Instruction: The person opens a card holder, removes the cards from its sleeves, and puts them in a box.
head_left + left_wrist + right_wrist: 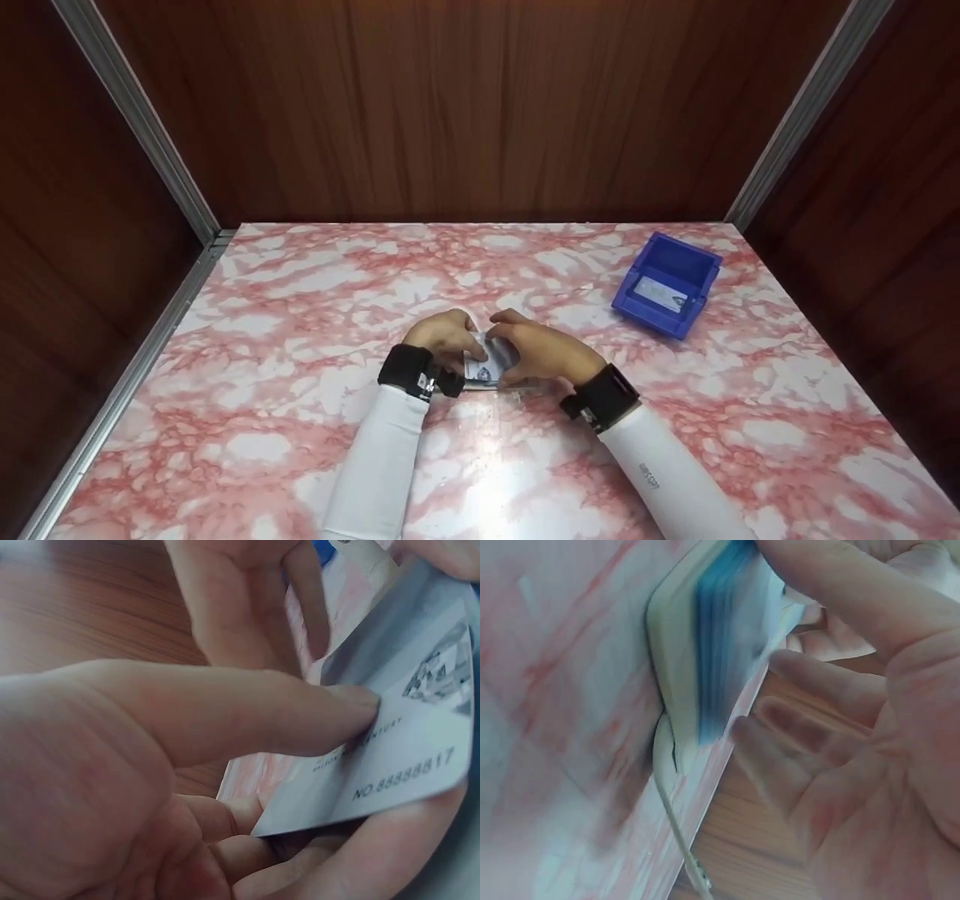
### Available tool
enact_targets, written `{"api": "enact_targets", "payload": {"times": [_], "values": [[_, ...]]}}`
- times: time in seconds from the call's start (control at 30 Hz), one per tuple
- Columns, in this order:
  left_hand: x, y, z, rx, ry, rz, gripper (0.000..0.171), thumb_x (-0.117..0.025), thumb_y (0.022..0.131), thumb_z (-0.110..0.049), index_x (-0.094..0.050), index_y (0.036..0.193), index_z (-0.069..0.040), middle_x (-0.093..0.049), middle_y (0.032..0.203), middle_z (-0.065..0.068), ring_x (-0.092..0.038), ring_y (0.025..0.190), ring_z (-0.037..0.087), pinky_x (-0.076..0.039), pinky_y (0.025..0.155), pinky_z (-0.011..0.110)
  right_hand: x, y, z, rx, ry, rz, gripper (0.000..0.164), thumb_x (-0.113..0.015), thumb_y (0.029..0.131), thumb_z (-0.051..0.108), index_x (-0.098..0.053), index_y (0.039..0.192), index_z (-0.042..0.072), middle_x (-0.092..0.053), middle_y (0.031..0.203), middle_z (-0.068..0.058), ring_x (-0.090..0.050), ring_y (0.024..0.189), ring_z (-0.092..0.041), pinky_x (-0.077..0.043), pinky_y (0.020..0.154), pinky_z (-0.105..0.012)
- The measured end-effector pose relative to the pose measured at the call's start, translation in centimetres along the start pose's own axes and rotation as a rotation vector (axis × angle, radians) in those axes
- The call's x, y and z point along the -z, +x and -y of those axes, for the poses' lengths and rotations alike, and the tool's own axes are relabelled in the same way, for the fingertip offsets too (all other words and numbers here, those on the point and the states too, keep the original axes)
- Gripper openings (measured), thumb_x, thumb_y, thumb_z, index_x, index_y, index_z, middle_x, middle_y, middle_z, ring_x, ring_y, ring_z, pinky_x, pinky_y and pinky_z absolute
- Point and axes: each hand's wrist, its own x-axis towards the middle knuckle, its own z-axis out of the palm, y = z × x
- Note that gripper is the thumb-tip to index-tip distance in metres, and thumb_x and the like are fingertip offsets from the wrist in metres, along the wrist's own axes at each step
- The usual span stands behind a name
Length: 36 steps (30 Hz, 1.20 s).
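A silver card (420, 742) with a diamond picture and printed number is pinched by my left hand (446, 337), thumb on its face and fingers underneath. In the head view the card (474, 369) lies between my hands at mid-table. Beside it is my right hand (544, 349), its fingers spread and loosely bent. The right wrist view shows a blurred stack of thin blue-edged layers (720, 652) on a pale card holder (667, 645) with a strap (667, 795). My right thumb reaches the stack's upper end; whether it touches is unclear.
An opened blue box (652, 322) stands at the far right of the table, with a light card (660, 294) inside. The red-and-white marbled table (300, 300) is enclosed by brown wood-look panels (480, 112) and metal edge rails (142, 120).
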Motion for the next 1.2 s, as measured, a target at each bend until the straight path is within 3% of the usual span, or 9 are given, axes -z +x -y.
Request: {"api": "enact_targets", "payload": {"times": [0.07,0.17,0.33,0.5,0.67,1.0,1.13,1.2], "values": [[-0.1,0.0,0.0,0.004,0.007,-0.010,0.035,-0.085,0.086,-0.011,-0.061,0.110,-0.003,-0.064,0.099,0.007,-0.068,0.068,0.017,-0.060,0.056,0.022,0.0,0.0,0.0,0.031,0.001,-0.010,0.072,-0.097,0.079,0.022,-0.066,0.141,0.000,-0.049,0.162,-0.024,-0.067,0.131,-0.037,-0.058,0.114,-0.049],[-0.1,0.0,0.0,0.008,0.002,-0.011,0.036,-0.085,0.086,-0.011,-0.060,0.110,-0.003,-0.064,0.099,0.007,-0.069,0.069,0.017,-0.060,0.057,0.022,-0.1,0.0,-0.1,0.059,-0.012,-0.008,0.070,-0.097,0.079,0.022,-0.067,0.138,-0.001,-0.057,0.154,-0.022,-0.068,0.128,-0.035,-0.059,0.112,-0.047],[0.1,-0.1,0.0,0.008,0.000,0.005,0.039,-0.085,0.082,-0.007,-0.060,0.112,-0.004,-0.064,0.099,0.007,-0.069,0.067,0.017,-0.060,0.056,0.022,-0.2,0.1,-0.3,0.047,-0.026,0.001,0.068,-0.098,0.078,0.024,-0.070,0.135,0.000,-0.066,0.140,-0.015,-0.068,0.119,-0.029,-0.061,0.105,-0.044],[0.5,-0.3,0.0,0.006,0.024,0.019,0.044,-0.083,0.081,-0.006,-0.063,0.120,-0.001,-0.066,0.101,0.008,-0.070,0.069,0.017,-0.060,0.059,0.023,-0.2,0.2,-0.4,0.039,-0.027,-0.005,0.068,-0.099,0.077,0.024,-0.070,0.135,0.002,-0.067,0.138,-0.013,-0.068,0.117,-0.027,-0.061,0.104,-0.043],[1.2,-0.6,0.0,0.004,0.077,-0.016,0.047,-0.083,0.084,-0.011,-0.067,0.127,-0.001,-0.068,0.105,0.008,-0.069,0.072,0.017,-0.059,0.062,0.024,-0.2,0.2,-0.4,0.027,-0.035,0.003,0.070,-0.099,0.078,0.026,-0.070,0.137,0.001,-0.067,0.141,-0.014,-0.068,0.123,-0.028,-0.059,0.109,-0.045],[2.6,-1.5,0.2,0.005,-0.016,0.018,0.054,-0.081,0.087,-0.005,-0.058,0.136,0.000,-0.065,0.105,0.010,-0.070,0.074,0.017,-0.061,0.064,0.023,-0.3,0.3,-0.5,0.013,-0.034,0.010,0.072,-0.098,0.078,0.027,-0.069,0.138,0.000,-0.065,0.146,-0.015,-0.067,0.131,-0.031,-0.056,0.116,-0.046],[3.3,-2.0,0.1,0.007,0.045,-0.017,0.056,-0.082,0.087,-0.010,-0.058,0.137,-0.007,-0.065,0.105,0.009,-0.063,0.069,0.014,-0.052,0.057,0.021,-0.4,0.3,-0.6,0.005,-0.018,0.016,0.072,-0.098,0.079,0.027,-0.069,0.139,0.001,-0.065,0.148,-0.015,-0.067,0.131,-0.030,-0.056,0.115,-0.046],[3.6,-2.2,-0.1,-0.011,0.108,-0.056,0.056,-0.084,0.086,-0.014,-0.060,0.136,-0.009,-0.067,0.111,0.009,-0.061,0.072,0.012,-0.047,0.061,0.020,-0.4,0.3,-0.6,-0.004,-0.013,0.022,0.073,-0.098,0.079,0.028,-0.068,0.140,0.001,-0.064,0.149,-0.015,-0.066,0.133,-0.031,-0.056,0.117,-0.047]]}}
